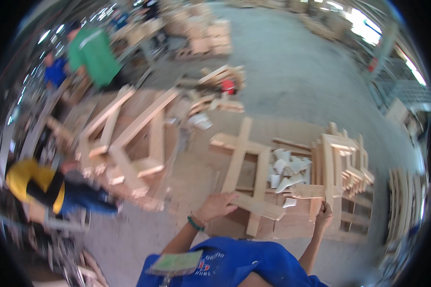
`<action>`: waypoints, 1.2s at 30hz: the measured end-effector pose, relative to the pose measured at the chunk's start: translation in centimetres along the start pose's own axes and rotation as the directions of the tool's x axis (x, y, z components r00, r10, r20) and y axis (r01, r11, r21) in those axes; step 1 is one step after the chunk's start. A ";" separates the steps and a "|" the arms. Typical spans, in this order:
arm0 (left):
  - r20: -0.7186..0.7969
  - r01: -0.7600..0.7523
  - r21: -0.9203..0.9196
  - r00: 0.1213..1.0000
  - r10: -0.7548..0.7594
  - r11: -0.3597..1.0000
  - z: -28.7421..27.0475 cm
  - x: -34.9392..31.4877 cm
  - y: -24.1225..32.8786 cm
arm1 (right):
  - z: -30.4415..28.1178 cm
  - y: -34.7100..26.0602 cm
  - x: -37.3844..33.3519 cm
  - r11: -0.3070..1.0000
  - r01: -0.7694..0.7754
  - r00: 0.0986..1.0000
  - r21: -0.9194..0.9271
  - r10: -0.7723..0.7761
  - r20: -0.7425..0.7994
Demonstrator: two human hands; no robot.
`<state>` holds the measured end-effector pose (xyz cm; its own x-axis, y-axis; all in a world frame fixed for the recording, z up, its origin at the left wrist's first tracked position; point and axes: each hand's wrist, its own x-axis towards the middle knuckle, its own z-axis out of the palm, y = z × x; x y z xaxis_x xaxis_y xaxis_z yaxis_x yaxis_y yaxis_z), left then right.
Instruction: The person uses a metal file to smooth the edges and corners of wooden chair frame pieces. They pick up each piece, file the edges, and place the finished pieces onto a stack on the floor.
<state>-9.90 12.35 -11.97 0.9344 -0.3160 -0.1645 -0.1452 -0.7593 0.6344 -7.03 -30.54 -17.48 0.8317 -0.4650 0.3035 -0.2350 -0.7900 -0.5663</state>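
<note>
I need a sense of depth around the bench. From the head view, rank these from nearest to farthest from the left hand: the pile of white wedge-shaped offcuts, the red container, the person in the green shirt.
1. Pile of white wedge-shaped offcuts: just right of and beyond the left hand, on the bench.
2. Red container: farther up, on the floor by scrap wood.
3. Person in the green shirt: far upper left.

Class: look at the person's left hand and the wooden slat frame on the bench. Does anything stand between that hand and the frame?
Nothing visible does. The left hand already rests on the frame, at its near slat. The right hand is at a stack of wooden parts beside it.
</note>
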 end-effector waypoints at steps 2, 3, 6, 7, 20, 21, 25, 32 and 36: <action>-0.036 -0.006 0.010 0.999 0.006 1.000 -0.8 -1.0 -1.5 | 0.3 -0.3 -0.9 0.993 0.120 0.992 -0.013 -0.120 -0.029; -0.062 0.033 0.032 0.998 -0.031 0.999 -1.4 -1.7 -2.5 | 0.7 -1.1 -1.1 0.992 0.124 0.992 0.030 -0.125 0.036; -0.292 -0.037 0.290 0.948 0.125 0.956 -3.5 -4.2 -7.1 | 1.6 -3.9 -1.7 0.986 0.121 0.977 0.113 -0.138 0.163; -0.421 -0.103 0.498 0.839 0.344 0.861 -4.1 -5.7 -10.1 | 2.1 -4.9 -1.6 0.981 0.148 0.969 0.122 -0.168 0.179; -0.697 0.554 0.373 0.697 -0.169 0.744 -23.5 -4.6 -27.9 | 1.0 -6.6 -7.0 0.989 0.145 0.978 0.019 -0.147 0.148; -0.624 0.725 0.265 0.632 -0.460 0.635 -25.3 -4.1 -29.0 | 1.1 -7.0 -6.7 0.993 0.120 0.977 0.024 -0.122 0.177; -0.562 0.830 0.305 0.553 -0.615 0.467 -27.4 -0.2 -29.2 | -0.4 -7.0 -8.5 0.996 0.085 0.990 -0.037 -0.080 0.120; -0.496 0.795 0.369 0.607 -0.621 0.482 -29.0 1.2 -28.7 | -2.8 -5.6 -10.7 0.991 -0.081 0.988 -0.105 0.094 0.126; -0.417 0.665 0.534 0.745 -0.521 0.523 -30.2 -0.4 -28.4 | -1.9 -3.8 -11.5 0.994 -0.037 0.992 -0.105 0.049 0.112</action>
<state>3.69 51.25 -7.13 0.9073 0.3973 -0.1378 0.3713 -0.9107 -0.1808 -16.71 -22.94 -17.35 0.8704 -0.4552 0.1874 -0.3171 -0.8097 -0.4938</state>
